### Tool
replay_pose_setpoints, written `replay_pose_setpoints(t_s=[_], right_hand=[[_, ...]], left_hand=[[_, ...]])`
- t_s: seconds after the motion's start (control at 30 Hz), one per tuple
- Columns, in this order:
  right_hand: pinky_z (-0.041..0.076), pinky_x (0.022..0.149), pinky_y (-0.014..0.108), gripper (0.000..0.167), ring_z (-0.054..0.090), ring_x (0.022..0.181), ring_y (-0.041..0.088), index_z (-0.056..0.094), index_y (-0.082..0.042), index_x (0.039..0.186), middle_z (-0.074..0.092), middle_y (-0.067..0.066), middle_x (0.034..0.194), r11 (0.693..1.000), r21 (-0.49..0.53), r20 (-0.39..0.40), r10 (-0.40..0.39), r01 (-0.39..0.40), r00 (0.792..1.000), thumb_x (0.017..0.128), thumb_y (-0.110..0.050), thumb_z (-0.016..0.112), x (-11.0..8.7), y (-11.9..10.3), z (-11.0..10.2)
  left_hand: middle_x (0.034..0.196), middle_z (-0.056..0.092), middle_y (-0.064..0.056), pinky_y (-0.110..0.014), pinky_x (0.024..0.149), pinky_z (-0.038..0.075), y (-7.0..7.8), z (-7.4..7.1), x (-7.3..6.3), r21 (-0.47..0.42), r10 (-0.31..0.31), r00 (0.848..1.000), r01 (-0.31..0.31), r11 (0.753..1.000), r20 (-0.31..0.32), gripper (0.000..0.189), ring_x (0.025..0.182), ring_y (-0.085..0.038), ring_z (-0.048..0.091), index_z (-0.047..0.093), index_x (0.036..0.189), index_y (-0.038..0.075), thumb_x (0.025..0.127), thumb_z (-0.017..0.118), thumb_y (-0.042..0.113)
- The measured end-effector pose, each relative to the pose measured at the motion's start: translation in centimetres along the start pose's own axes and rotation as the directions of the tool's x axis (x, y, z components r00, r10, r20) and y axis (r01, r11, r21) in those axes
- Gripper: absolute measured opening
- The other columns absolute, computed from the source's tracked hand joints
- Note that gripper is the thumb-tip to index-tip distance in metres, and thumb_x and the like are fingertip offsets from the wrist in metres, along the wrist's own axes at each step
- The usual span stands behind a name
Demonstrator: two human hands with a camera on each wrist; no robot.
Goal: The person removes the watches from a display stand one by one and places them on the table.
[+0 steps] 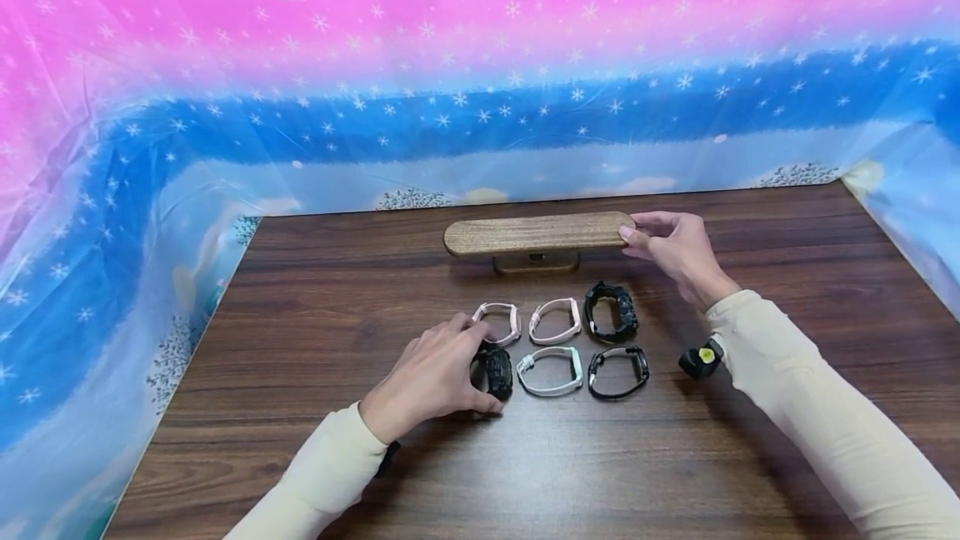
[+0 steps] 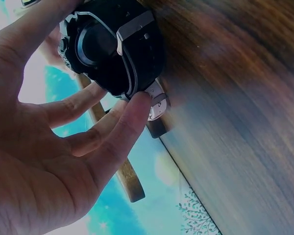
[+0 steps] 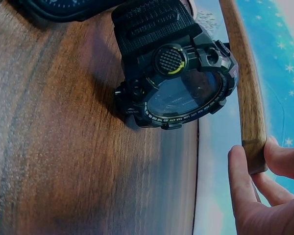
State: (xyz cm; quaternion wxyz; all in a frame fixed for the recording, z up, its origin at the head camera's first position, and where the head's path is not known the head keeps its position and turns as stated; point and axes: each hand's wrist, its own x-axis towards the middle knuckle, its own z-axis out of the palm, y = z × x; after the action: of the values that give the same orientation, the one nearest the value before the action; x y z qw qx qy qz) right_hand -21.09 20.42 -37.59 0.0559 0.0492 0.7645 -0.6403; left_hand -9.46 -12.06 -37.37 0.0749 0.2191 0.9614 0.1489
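My left hand [image 1: 435,365] grips a chunky black wristwatch [image 1: 498,375] at the front left of a group of watches. In the left wrist view, a fingertip meets the watch's strap [image 2: 142,54] near the buckle. Farther back, my right hand [image 1: 678,250] pinches the right end of a wooden bar [image 1: 536,233], which sits on a small wooden base [image 1: 536,264]. Between the hands lie two pale pink bands [image 1: 516,323], another black watch [image 1: 622,312], a white band [image 1: 576,367] and a slim black band [image 1: 642,365]. The left hand partly hides the nearer pink band.
All this stands on a dark brown wood-grain table [image 1: 315,290]. A pink and blue snowflake-patterned cloth [image 1: 465,115] hangs behind the table and along its sides. Cameras are strapped to the wrists; the right camera [image 1: 699,359] hangs close to the black band.
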Motion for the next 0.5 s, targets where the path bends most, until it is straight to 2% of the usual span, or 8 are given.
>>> replay_pose_setpoints(t_s=[0.17, 0.3, 0.4, 0.5], right_hand=[[0.054, 0.100, 0.036, 0.054, 0.073, 0.099, 0.020, 0.050, 0.004, 0.144, 0.052, 0.014, 0.129, 1.000, -0.014, 0.004, 0.008, -0.008, 1.000, 0.098, -0.017, 0.070, 0.0, 0.0, -0.1], [0.053, 0.102, 0.035, 0.055, 0.073, 0.102, 0.021, 0.050, 0.002, 0.145, 0.050, 0.016, 0.134, 0.999, -0.040, 0.012, 0.013, -0.012, 1.000, 0.098, -0.020, 0.070, 0.0, 0.0, -0.2], [0.053, 0.102, 0.034, 0.056, 0.072, 0.104, 0.023, 0.050, 0.002, 0.145, 0.048, 0.018, 0.139, 0.999, -0.043, 0.013, 0.019, -0.018, 1.000, 0.098, -0.021, 0.070, -0.1, -0.1, -0.3], [0.053, 0.102, 0.034, 0.058, 0.072, 0.102, 0.018, 0.048, 0.002, 0.146, 0.046, 0.021, 0.145, 0.999, -0.039, 0.010, 0.020, -0.019, 1.000, 0.097, -0.019, 0.071, -0.3, -0.3, -0.4]], left_hand=[[0.112, 0.061, -0.003, -0.051, 0.079, 0.058, -0.1, -0.4, -0.2, -0.028, 0.001, 1.000, -0.002, 1.000, -0.012, 0.084, 0.101, -0.030, 0.063, 0.063, 0.128, 0.018, 0.060, 0.095, 0.055], [0.120, 0.062, -0.004, -0.052, 0.083, 0.057, -0.3, -0.9, -0.4, -0.046, -0.010, 1.000, 0.009, 0.999, -0.030, 0.083, 0.105, -0.031, 0.063, 0.063, 0.131, 0.019, 0.063, 0.092, 0.057], [0.126, 0.061, -0.005, -0.052, 0.081, 0.057, -0.5, -1.4, -0.6, -0.060, -0.025, 0.999, 0.022, 0.998, -0.043, 0.079, 0.103, -0.030, 0.063, 0.062, 0.134, 0.019, 0.070, 0.088, 0.058], [0.129, 0.062, -0.007, -0.051, 0.081, 0.058, -0.7, -1.9, -0.9, -0.079, -0.044, 0.995, 0.036, 0.996, -0.095, 0.073, 0.102, -0.028, 0.064, 0.061, 0.137, 0.015, 0.080, 0.083, 0.055]])
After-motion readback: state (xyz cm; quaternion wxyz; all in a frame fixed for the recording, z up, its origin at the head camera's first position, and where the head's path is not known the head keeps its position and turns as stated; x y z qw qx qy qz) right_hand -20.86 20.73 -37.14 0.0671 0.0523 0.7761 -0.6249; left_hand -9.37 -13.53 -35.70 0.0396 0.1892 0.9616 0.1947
